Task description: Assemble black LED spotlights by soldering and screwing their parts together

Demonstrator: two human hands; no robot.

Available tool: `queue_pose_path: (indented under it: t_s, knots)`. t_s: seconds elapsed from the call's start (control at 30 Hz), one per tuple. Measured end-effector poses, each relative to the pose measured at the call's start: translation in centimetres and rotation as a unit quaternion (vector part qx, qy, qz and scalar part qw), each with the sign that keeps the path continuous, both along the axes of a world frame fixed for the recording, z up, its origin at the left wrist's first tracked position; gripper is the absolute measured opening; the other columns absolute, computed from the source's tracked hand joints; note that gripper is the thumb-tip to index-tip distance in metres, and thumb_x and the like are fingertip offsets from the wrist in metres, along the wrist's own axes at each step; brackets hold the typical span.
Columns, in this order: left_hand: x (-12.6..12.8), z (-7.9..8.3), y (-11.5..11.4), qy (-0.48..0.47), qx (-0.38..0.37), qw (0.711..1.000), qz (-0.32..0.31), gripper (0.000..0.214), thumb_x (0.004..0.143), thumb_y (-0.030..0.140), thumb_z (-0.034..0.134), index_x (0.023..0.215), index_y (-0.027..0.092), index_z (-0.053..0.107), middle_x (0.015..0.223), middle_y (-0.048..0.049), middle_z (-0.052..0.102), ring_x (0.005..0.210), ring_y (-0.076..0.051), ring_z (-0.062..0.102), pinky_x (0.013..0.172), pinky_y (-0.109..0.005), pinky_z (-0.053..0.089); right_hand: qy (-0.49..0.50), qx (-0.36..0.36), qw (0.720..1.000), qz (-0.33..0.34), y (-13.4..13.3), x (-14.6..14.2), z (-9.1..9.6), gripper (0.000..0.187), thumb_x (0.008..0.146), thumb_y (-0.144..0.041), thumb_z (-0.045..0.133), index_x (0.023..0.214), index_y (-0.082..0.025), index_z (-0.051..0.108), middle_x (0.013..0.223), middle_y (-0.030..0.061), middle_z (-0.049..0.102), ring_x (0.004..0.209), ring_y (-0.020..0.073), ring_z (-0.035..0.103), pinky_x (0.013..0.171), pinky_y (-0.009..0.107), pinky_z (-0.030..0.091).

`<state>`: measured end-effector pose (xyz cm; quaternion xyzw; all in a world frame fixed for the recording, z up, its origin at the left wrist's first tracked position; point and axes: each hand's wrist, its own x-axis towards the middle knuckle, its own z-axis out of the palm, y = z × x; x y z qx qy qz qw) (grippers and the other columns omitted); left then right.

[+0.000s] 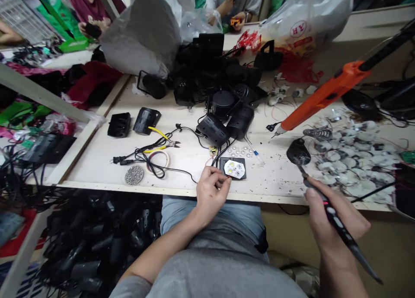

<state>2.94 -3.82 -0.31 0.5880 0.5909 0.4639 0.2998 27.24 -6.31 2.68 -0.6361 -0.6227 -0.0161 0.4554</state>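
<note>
My left hand (211,189) rests at the table's front edge, fingers pinched on thin red and black wires beside a small black square LED module (234,168) with a white board inside. My right hand (333,222) is wrapped round a slim black soldering iron (327,207), held like a pen. Its tip points up and left toward a black oval stand (298,152). An orange electric screwdriver (324,94) hangs tip-down over the table to the right of the module.
A heap of black lamp housings (214,81) fills the table's middle back. Yellow-handled cutters (162,142), a solder coil (158,160) and a power cord (129,159) lie left. Several white lenses (350,159) cover the right side. Plastic bags (145,34) and other people sit beyond.
</note>
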Motion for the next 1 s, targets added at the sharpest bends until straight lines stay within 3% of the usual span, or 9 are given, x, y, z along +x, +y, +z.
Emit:
queue_pose_path:
  t_s: [0.23,0.33,0.73,1.0]
  knots:
    - [0.8,0.3,-0.2,0.076,0.032,0.996,0.014,0.014,0.088,0.021,0.06,0.076,0.018,0.065,0.095,-0.0031,0.061,0.059,-0.006,0.054,0.058,-0.023,0.048,0.008,0.038,0.973,0.227,-2.5,-3.6,0.4,0.04,0.088,-0.009,0.063,0.125,-0.025,0.07,0.082,0.0028,0.073,0.063,0.0173,0.066,0.056,0.03,0.052]
    - [0.9,0.3,-0.2,0.098,0.029,0.995,0.01,0.015,0.09,0.021,0.058,0.077,0.018,0.064,0.097,-0.003,0.062,0.06,-0.007,0.056,0.058,-0.023,0.047,0.014,0.027,0.96,0.279,-2.5,-4.3,0.2,0.041,0.089,-0.007,0.059,0.126,-0.023,0.068,0.081,0.0038,0.073,0.062,0.0174,0.066,0.053,0.03,0.053]
    - [0.9,0.5,-0.1,0.115,-0.011,0.993,0.006,0.016,0.091,0.023,0.057,0.079,0.019,0.066,0.104,-0.0031,0.063,0.061,-0.007,0.057,0.059,-0.024,0.049,0.048,0.006,0.951,0.304,-2.1,-5.0,-0.3,0.036,0.088,-0.008,0.06,0.12,-0.022,0.071,0.076,0.0029,0.071,0.056,0.0148,0.063,0.05,0.027,0.052]
    - [1.0,0.5,-0.2,0.098,-0.015,0.995,0.009,0.014,0.088,0.022,0.061,0.076,0.019,0.066,0.103,-0.0025,0.062,0.06,-0.007,0.057,0.058,-0.024,0.049,0.048,-0.002,0.952,0.301,-1.8,-5.1,-0.6,0.032,0.09,-0.009,0.058,0.118,-0.021,0.071,0.084,0.0049,0.074,0.064,0.0149,0.067,0.058,0.027,0.055]
